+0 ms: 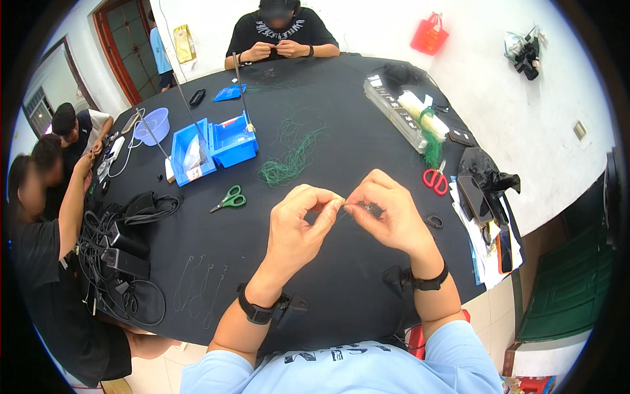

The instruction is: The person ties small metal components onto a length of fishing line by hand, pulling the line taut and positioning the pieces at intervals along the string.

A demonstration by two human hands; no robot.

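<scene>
My left hand [298, 220] and my right hand [387, 207] meet above the near middle of the black-covered table. Thumb and forefinger of each are pinched together, fingertips almost touching. What they pinch is too small to make out. A dark, thin bit shows beside the right fingers. Beyond the hands lies a loose tangle of green thread [285, 169]. Green-handled scissors [230, 199] rest to the left of my left hand, and red-handled scissors [435, 180] to the right of my right hand. Several thin looped strands [200, 289] lie in a row near the left front edge.
Two blue bins [233, 148] with upright rods stand back left, near a purple basin [153, 126]. Black cables and adapters [125, 253] crowd the left edge. Papers, phones and a black bag [482, 174] fill the right. One person [279, 39] sits opposite; others work at left.
</scene>
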